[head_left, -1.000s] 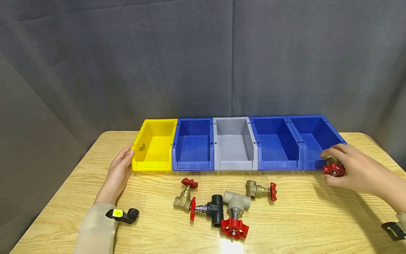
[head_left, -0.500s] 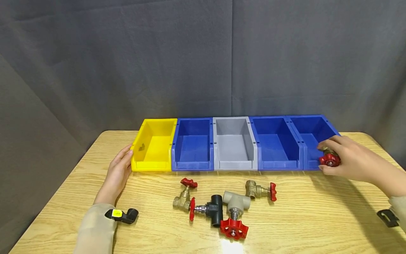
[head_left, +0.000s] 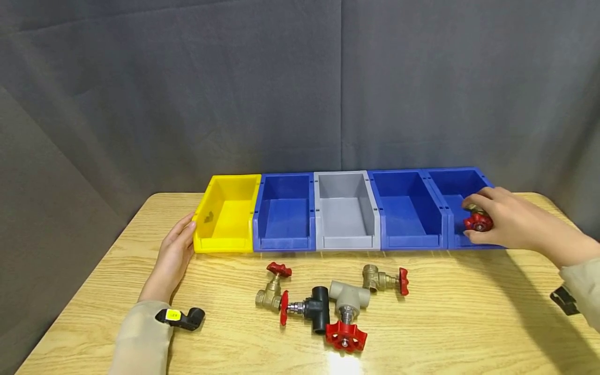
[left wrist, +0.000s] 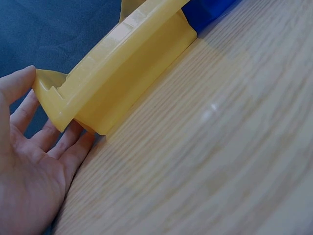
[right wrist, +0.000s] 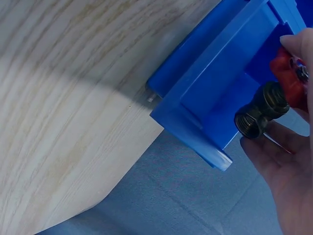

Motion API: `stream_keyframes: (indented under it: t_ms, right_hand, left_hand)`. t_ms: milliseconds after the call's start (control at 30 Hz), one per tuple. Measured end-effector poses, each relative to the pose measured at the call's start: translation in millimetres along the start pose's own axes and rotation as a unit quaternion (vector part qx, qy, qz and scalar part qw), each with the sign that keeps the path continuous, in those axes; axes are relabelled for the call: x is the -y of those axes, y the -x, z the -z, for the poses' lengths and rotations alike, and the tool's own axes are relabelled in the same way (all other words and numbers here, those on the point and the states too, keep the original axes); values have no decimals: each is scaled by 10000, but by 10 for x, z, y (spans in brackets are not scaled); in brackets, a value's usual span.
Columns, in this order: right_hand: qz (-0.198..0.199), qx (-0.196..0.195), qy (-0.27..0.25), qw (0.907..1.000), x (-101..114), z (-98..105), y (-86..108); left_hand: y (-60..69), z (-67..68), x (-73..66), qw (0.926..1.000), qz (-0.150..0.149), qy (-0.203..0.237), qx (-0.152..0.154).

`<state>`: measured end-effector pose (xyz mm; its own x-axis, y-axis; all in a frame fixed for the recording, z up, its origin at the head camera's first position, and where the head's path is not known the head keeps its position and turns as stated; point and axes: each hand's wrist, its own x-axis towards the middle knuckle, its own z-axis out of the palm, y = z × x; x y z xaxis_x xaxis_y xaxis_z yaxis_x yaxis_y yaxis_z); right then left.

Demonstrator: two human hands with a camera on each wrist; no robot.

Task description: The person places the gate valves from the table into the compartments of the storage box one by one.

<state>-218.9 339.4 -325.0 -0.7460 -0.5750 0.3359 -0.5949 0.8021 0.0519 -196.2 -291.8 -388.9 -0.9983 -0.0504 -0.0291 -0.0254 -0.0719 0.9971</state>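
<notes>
Here, a wood-grain table point(head_left: 422, 328) meets a grey curtain point(head_left: 262, 94). The left hand point(head_left: 173, 252), fingers slightly apart, touches one yellow bin point(head_left: 225, 245); then one blue bin point(head_left: 285, 244), one grey bin point(head_left: 348, 243), two more blue bins point(head_left: 413, 241). Four valves point(head_left: 349, 298) lie before them. The right hand point(head_left: 511, 219) pinches a fifth valve point(head_left: 479, 222) over the end bin point(head_left: 459, 241); only the right wrist view shows its threaded port point(right wrist: 248, 126).

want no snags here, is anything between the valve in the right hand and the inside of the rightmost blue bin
Nothing visible stands between the valve and the open inside of the rightmost blue bin; the right hand hides part of that bin.
</notes>
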Motion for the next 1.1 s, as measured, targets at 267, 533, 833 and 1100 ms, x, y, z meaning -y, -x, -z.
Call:
stream_keyframes:
  t_ms: [267,533,833,1100]
  right_hand:
    - [-217,218,0,9995,-8,-17,-76]
    - [-314,505,37,9982,-67,-52,-143]
    - [-523,947,-19,9941,-97,-90,-215]
    - [-507,924,-28,9944,-146,-166,-275]
  left_hand:
    - [-8,20,12,10000,22,-31,-51]
    - [-6,38,10,9999,98,8,-73]
    - [-8,43,28,9999,69,5,-81]
    - [-12,41,24,10000,45,-21,-59]
